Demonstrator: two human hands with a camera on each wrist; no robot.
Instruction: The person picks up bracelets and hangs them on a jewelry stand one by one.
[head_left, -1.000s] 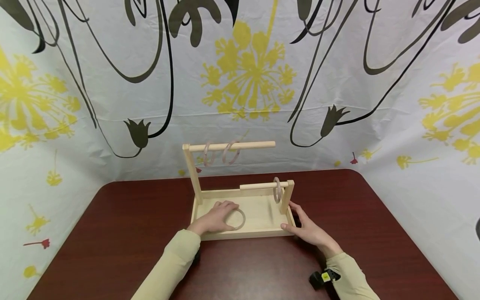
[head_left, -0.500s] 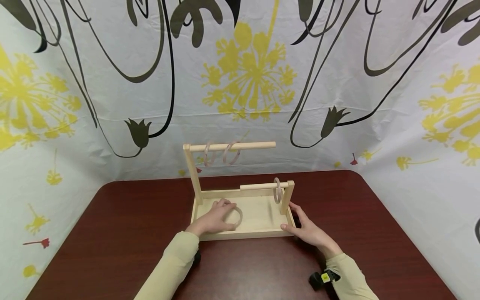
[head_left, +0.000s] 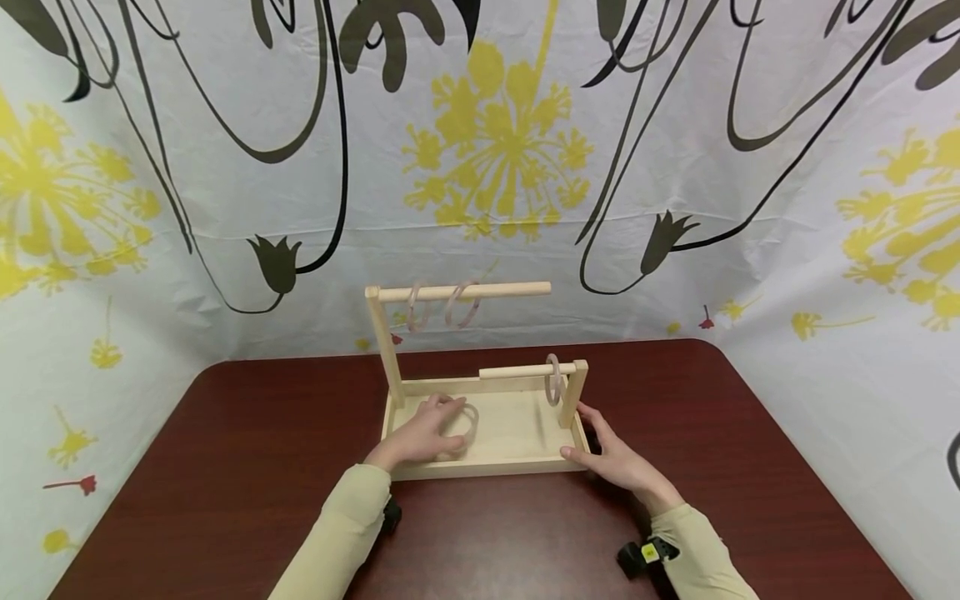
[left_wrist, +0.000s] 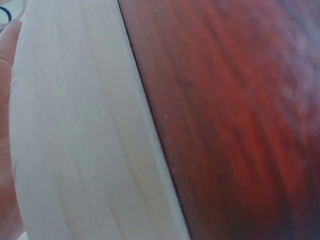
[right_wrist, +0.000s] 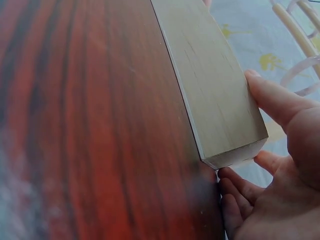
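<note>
My left hand [head_left: 420,429] is over the left part of a pale wooden tray stand [head_left: 513,425] and pinches a translucent pinkish bangle [head_left: 474,421] between thumb and fingers. The bangle stands tilted, partly hidden by the hand. At the tray's front right corner, my right hand [head_left: 617,460] grips the wood, thumb [right_wrist: 275,97] over the front rim and the other fingers round the side. Two bangles [head_left: 462,307] hang on the high left bar [head_left: 510,290]; one bangle [head_left: 552,381] hangs on the low right bar [head_left: 513,372]. The left wrist view shows mostly the tray's front wall [left_wrist: 80,125].
The stand sits on a dark red-brown wooden table [head_left: 480,533]. Behind and beside the table hangs a white patterned cloth [head_left: 495,192]. The left post [head_left: 386,350] and right post [head_left: 574,396] rise from the tray's ends.
My left hand has shifted slightly left and away from me, and the bangle has come along, tilting up from lying nearly flat. My right hand has stayed at the tray's corner.
</note>
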